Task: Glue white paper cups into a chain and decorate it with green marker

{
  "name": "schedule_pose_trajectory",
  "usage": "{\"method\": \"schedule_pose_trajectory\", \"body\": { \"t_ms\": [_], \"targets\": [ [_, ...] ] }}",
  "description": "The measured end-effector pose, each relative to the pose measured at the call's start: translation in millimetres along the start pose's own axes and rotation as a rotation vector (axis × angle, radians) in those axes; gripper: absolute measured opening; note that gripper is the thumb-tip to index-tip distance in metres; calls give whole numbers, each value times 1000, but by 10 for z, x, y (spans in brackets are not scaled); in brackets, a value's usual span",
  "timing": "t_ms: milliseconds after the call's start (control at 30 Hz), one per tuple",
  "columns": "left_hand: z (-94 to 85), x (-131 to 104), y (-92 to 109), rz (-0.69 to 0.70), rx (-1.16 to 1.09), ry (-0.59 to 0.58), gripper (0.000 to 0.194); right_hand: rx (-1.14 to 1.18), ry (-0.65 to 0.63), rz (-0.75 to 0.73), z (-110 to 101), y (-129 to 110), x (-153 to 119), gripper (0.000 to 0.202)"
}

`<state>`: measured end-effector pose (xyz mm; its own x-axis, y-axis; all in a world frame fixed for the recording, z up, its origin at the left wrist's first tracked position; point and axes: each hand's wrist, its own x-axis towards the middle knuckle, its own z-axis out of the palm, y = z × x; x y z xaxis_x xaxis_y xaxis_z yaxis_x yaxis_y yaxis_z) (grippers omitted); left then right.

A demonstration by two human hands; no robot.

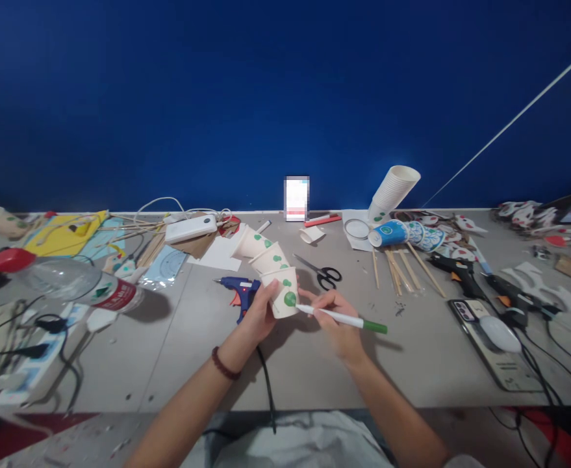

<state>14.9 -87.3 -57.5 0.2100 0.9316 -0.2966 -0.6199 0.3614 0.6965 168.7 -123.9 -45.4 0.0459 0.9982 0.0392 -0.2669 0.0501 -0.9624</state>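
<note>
Deep blue wall (217, 97) rises behind the long grey table (178, 370) where I watch someone working, cluttered to both sides. Close to the person, near the middle of the tabletop, are three paper cups (269, 260), nested loosely into a curving row that leans away to the left, green spots printed on their pale sides. The left hand (262, 316) has hold of the nearest cup, fingers curled about it with the thumb along its side; a dark beaded bracelet (225, 365) circles that wrist. The right hand (338, 324) pinches a white marker (346, 318) with a green end, its fingers closed around the barrel like a writer's. Its tip is right at the cup's wall beside a large green spot, though I can't tell whether it touches. Just left of the cups lies a blue glue gun (239, 290); beyond the right hand, black-handled scissors (327, 273). Farther back a phone (296, 198) stands against the wall, and to its right a tall stack of cups (395, 188) tilts. Over on the left, a clear bottle (75, 283) with a red cap lies on its side near a power strip (46, 364).
</note>
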Motion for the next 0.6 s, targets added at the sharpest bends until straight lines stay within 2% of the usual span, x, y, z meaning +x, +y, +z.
{"method": "schedule_pose_trajectory", "body": {
  "t_ms": [600],
  "targets": [
    [-8,-1,5,-6,2,-4,53,34,13,21,-10,13,6,12]
  ]
}}
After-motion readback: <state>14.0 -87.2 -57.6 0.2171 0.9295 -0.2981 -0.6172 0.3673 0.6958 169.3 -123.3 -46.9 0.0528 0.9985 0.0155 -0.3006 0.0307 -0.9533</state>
